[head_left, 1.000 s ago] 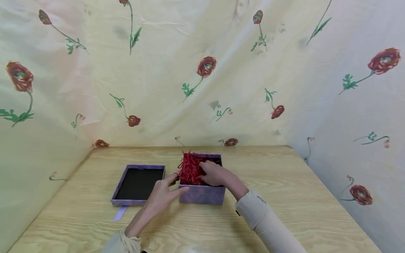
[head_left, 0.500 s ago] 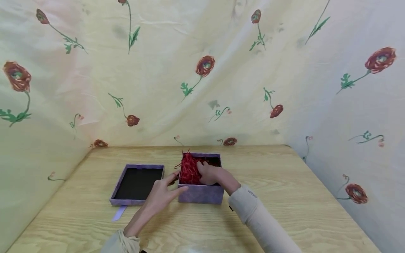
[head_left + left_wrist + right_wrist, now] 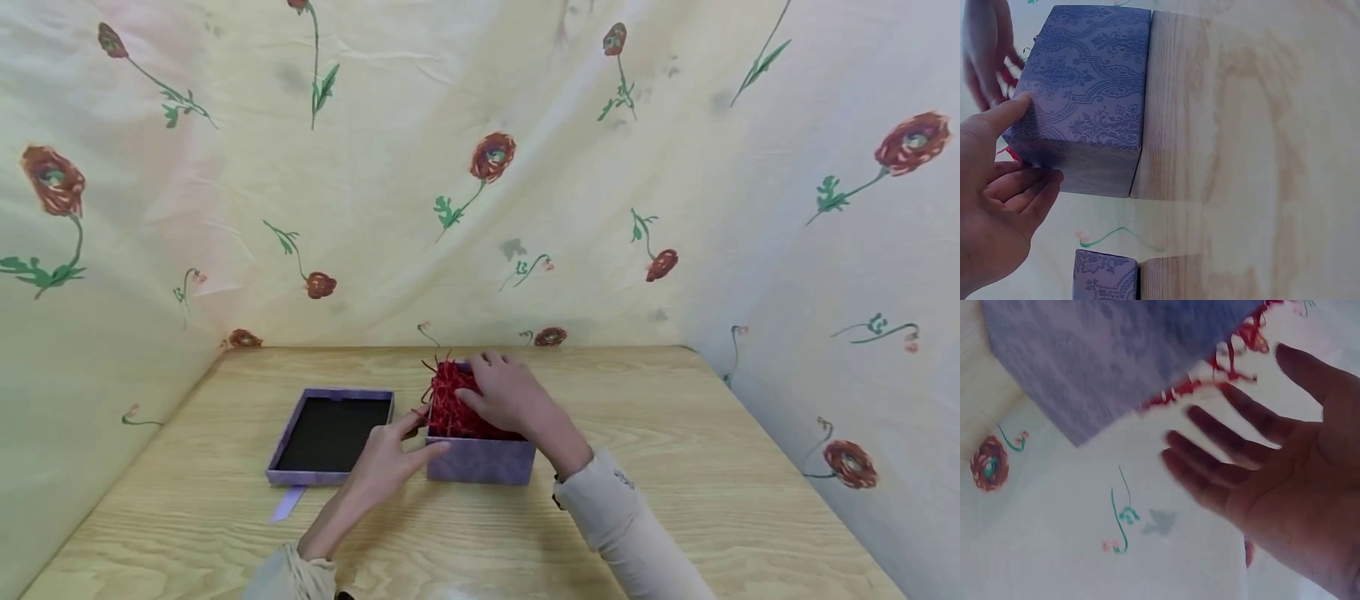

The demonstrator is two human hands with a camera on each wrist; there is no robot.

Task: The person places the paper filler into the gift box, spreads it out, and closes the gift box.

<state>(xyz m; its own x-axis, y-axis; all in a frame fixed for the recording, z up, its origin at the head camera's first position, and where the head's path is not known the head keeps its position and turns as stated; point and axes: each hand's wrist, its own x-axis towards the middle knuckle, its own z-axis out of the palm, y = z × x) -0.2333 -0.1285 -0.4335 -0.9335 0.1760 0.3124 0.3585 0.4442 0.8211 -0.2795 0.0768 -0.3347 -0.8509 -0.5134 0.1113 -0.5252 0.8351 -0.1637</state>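
A purple patterned box [image 3: 480,462] stands on the table, filled with red shredded paper [image 3: 452,410] that sticks up over its left rim. My left hand [image 3: 381,465] grips its near left corner. In the left wrist view the thumb lies on the patterned face of the box [image 3: 1094,81], and the fingers are bent against the adjoining side. Above the right part of the box is my right hand [image 3: 510,396], fingers spread. The right wrist view shows that hand [image 3: 1285,462] with its palm bare and its fingertips close to the red strands [image 3: 1175,392].
Left of the box lies its shallow lid [image 3: 307,477], black inside face up, with a lilac ribbon [image 3: 288,503] hanging from the near edge. Both rest on a pale wooden table [image 3: 637,417]. A flowered cloth [image 3: 390,167] stands behind and at the sides.
My right hand has come up out of the box and moved toward its far side, its fingers opening. Red paper now covers the right part too. The left hand has stayed put.
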